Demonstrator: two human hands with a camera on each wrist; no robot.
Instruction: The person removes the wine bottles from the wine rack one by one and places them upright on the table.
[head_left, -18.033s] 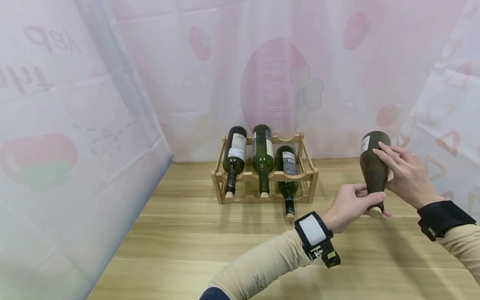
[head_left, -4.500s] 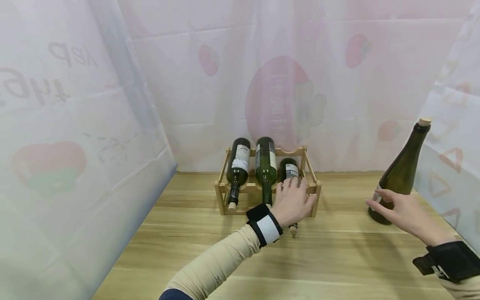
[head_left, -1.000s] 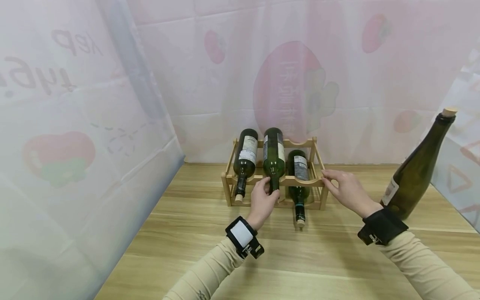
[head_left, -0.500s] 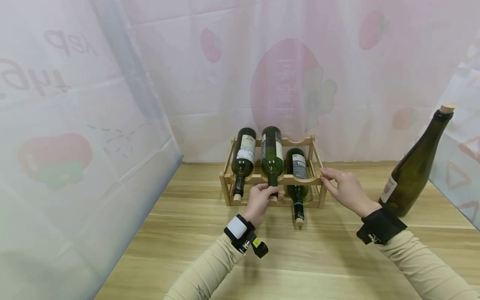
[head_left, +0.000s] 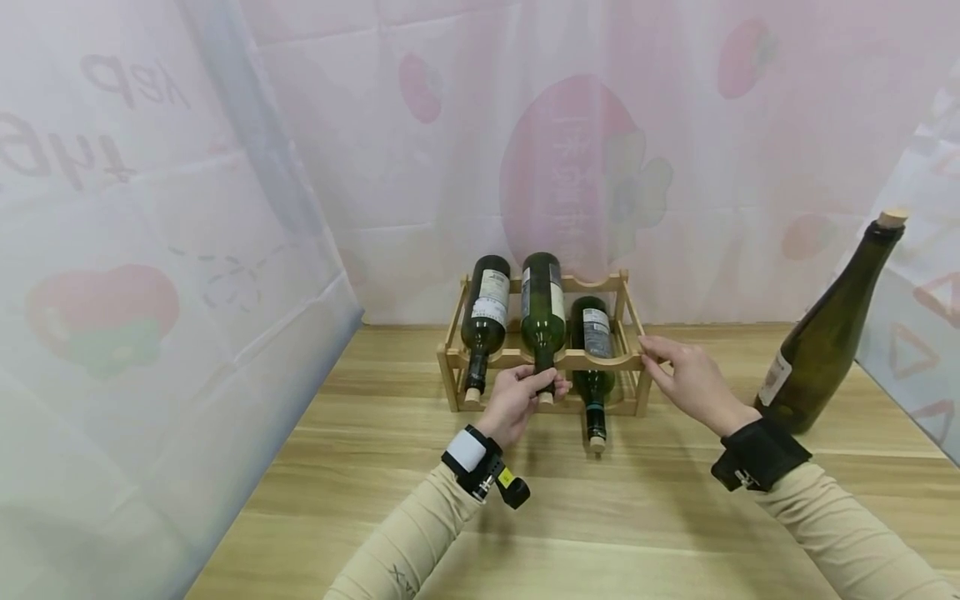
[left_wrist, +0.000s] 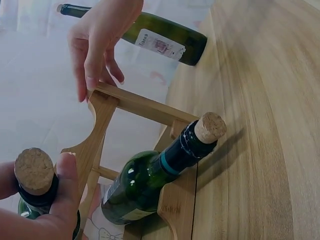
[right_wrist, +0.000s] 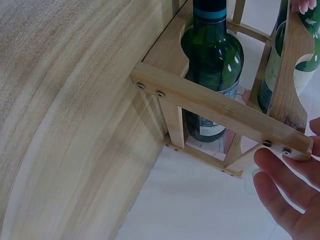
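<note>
The left sleeve (head_left: 418, 533) is carrying a dark mark (head_left: 402, 577) resembling an X. The left curtain (head_left: 180, 200) is showing mirror-reversed lettering (head_left: 114, 77), and the back curtain (head_left: 450, 175) a vertical column of characters (head_left: 572, 183); neither is reading clearly. Labels (head_left: 491, 302) on the three racked bottles (head_left: 483, 335) and the standing bottle (head_left: 828, 342) are displaying print too small or blurred for reading.

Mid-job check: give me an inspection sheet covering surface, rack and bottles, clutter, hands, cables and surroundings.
Surface: light wood-grain table.
Rack and bottles: wooden rack bears left bottle and middle bottle on top, lower bottle below; corked necks face the person. Standing bottle, corked, is right of the rack.
Clutter: nothing seen.
Left hand: holds the middle bottle's neck.
Right hand: grips the rack's upper right front corner.
Cables: nothing seen.
Surroundings: pale printed sheets behind and on both sides.
</note>
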